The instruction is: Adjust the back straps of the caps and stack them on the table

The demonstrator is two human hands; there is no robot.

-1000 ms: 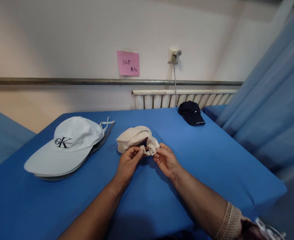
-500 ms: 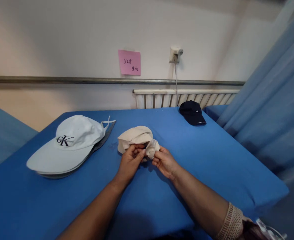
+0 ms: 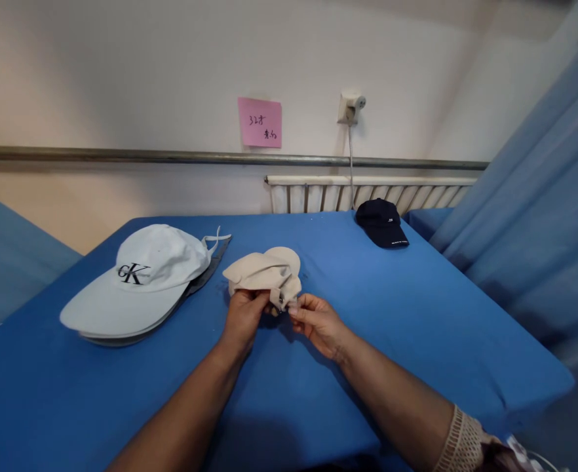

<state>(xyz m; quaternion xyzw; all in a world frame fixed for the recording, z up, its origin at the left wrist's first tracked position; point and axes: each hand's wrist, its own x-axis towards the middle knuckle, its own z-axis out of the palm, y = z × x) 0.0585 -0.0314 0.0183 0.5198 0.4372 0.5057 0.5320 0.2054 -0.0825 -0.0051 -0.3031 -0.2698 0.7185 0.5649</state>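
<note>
A beige cap [image 3: 255, 270] is in front of me, its crown partly folded and its strap end with a small buckle turned toward me. My left hand [image 3: 244, 316] is closed on the cap's near edge, most of its fingers hidden inside or under the cloth. With thumb and fingertips my right hand [image 3: 317, 324] pinches the strap end at the cap's right side. To the left lies a white cap [image 3: 164, 259] with black letters on it, stacked on a dark grey one [image 3: 200, 282]. A small black cap [image 3: 382, 224] rests at the far right.
Blue cloth covers the table [image 3: 289, 406]. Behind it are a metal rail [image 3: 181, 156], a white radiator [image 3: 313, 196], a socket with a plugged-in cord [image 3: 348, 108] and a pink note [image 3: 260, 123]. Blue curtains [image 3: 529, 196] hang on the right.
The beige cap has turned a little, so its buckle end shows more. My left hand has slid further under its edge; my right hand has shifted slightly down along the strap.
</note>
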